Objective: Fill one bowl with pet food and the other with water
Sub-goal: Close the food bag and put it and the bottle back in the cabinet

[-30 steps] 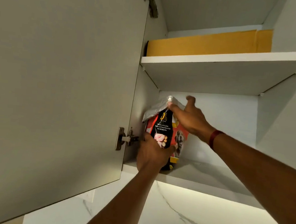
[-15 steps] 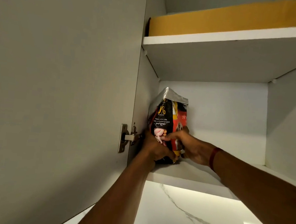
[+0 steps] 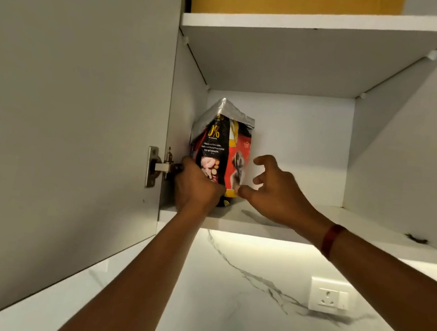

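Open wall cabinet [image 3: 401,163], viewed from below, white inside. Door [image 3: 68,122] is swinging out wide, filling the view from 7 to 11 o'clock, its metal hinge [image 3: 158,167] sitting at 9 o'clock of the bag. Upper shelf [image 3: 321,22] is running across 12 to 1 o'clock, carrying a brown cardboard box [image 3: 296,1] pushed to its left end. Lower shelf [image 3: 367,224] is lying bare from the bag out to 3 o'clock, with a small dark mark [image 3: 416,238] near its right front corner; cannot tell what it is. Below the cabinet a lit strip is glowing on a white veined marble wall [image 3: 224,300], and a white socket [image 3: 330,295] is sitting at 5 o'clock. Pet food bag [image 3: 222,144], black and red with a folded silver top, is standing upright at the left end of the lower shelf, close against the cabinet's left wall, near the front edge. Open room is lying to its right and above it, up to the underside of the upper shelf. Left hand [image 3: 196,187] is reaching up from 6 o'clock, fingers curling round the bag's lower left side and gripping it. Right hand [image 3: 273,195], red band [image 3: 329,240] on the wrist, is coming in from 4 o'clock, fingers spread wide and bent, clear of the bag, thumb tip pointing at the bag's lower right corner; touching or just beside, cannot tell.
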